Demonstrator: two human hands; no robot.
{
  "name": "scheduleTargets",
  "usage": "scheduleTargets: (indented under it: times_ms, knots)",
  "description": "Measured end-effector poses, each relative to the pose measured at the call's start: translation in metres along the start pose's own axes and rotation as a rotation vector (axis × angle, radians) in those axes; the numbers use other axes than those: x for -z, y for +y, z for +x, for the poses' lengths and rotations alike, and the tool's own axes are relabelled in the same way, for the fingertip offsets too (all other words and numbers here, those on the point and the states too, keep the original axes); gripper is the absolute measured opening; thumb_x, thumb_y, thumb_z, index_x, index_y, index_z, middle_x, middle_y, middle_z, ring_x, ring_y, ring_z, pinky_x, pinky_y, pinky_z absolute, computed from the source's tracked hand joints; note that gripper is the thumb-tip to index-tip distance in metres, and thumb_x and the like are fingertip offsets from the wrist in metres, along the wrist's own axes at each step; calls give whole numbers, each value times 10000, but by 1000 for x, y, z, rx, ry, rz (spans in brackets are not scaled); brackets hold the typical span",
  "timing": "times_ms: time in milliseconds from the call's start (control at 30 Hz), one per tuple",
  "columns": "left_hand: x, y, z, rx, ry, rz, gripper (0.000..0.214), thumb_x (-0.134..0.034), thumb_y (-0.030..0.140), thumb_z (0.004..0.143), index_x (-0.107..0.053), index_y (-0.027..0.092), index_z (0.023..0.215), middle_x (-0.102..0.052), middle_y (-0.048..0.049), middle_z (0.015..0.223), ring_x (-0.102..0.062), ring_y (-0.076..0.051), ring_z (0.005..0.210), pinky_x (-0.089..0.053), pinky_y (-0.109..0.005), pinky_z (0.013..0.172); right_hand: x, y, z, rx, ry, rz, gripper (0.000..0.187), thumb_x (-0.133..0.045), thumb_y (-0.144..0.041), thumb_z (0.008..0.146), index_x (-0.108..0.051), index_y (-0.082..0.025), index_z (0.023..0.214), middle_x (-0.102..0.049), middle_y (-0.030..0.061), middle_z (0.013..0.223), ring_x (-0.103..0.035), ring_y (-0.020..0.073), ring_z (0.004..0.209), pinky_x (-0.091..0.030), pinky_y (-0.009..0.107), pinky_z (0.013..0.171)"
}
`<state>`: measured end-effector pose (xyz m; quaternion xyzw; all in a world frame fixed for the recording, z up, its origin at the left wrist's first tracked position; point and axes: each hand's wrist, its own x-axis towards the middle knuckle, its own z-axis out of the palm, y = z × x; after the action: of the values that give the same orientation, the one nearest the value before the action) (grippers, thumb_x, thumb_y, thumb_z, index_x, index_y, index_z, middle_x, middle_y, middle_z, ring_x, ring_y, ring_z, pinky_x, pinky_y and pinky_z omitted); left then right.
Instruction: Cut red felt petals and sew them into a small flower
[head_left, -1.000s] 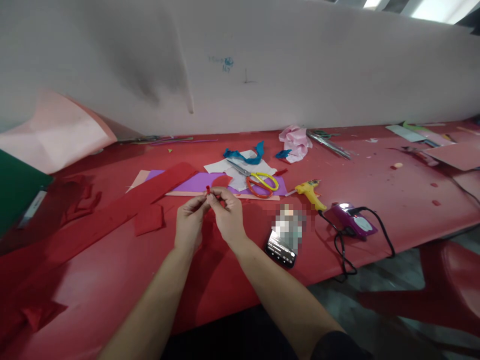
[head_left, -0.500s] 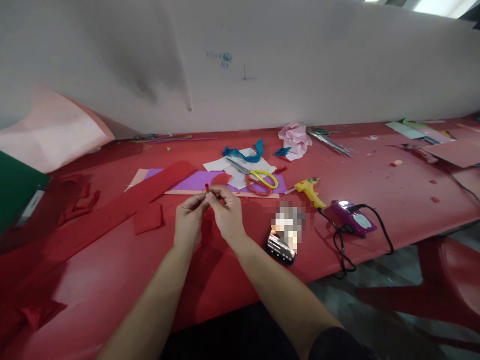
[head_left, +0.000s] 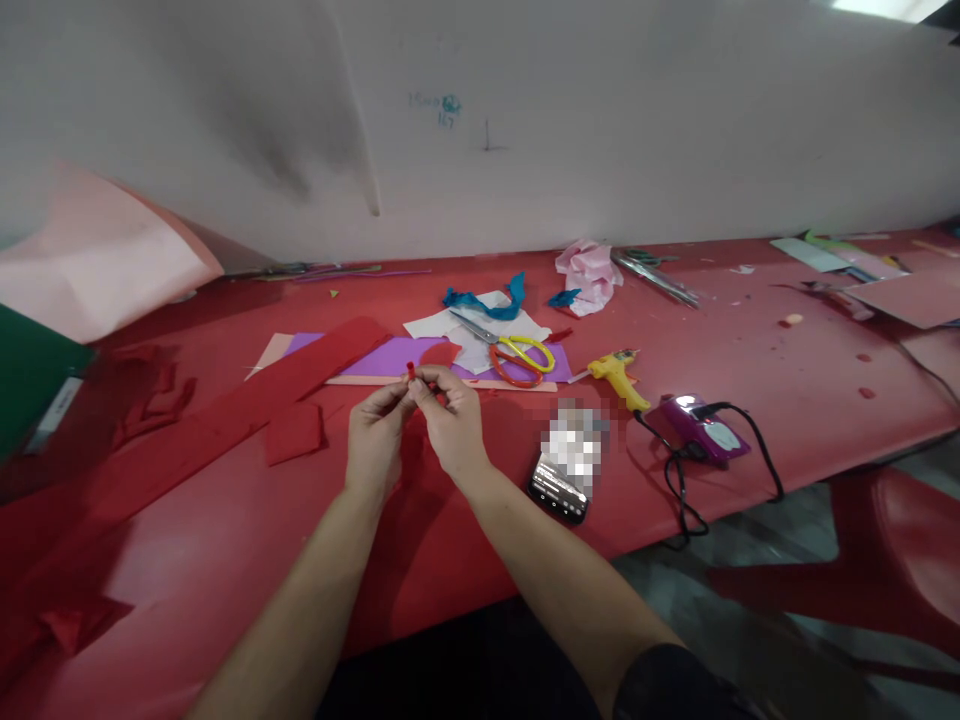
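Between the fingertips of my left hand [head_left: 375, 435] and my right hand [head_left: 454, 420] is a small rolled piece of red crepe paper [head_left: 411, 371], its end sticking up above the fingers. Both hands are closed in a pinch, touching each other over the table; most of the piece is hidden by them. Just beyond lie a purple sheet [head_left: 382, 361] and scissors [head_left: 514, 358] with one yellow and one orange handle, resting on white paper scraps [head_left: 431, 325]. Left of my hands is a red crepe paper square [head_left: 295, 434] beside a long red strip [head_left: 225, 425].
On the right are a phone [head_left: 566, 490], a yellow glue gun [head_left: 619, 377] and a purple power box [head_left: 701, 430] with black cables. Blue scraps [head_left: 510, 305] and crumpled pink paper [head_left: 589, 275] lie near the wall. A red chair [head_left: 892, 540] stands at the lower right.
My hands stay pinched around the rolled red piece, almost in the same place. The whole view has shifted slightly, and the picture on the phone screen differs.
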<state>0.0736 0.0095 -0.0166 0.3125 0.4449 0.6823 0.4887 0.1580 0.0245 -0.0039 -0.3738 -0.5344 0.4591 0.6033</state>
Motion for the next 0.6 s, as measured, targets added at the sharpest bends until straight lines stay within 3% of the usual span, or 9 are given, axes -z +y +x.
scheduleTargets:
  times_ms: [600]
  knots:
    - [0, -2, 1, -2, -10, -18, 181, -769, 232, 620, -746, 194, 795, -733, -35, 806, -665, -169, 802, -494, -306, 817, 0, -1, 0, -8, 7, -2, 74, -579, -233, 791, -652, -222, 805, -670, 21, 838, -588, 181, 825, -462, 326, 790]
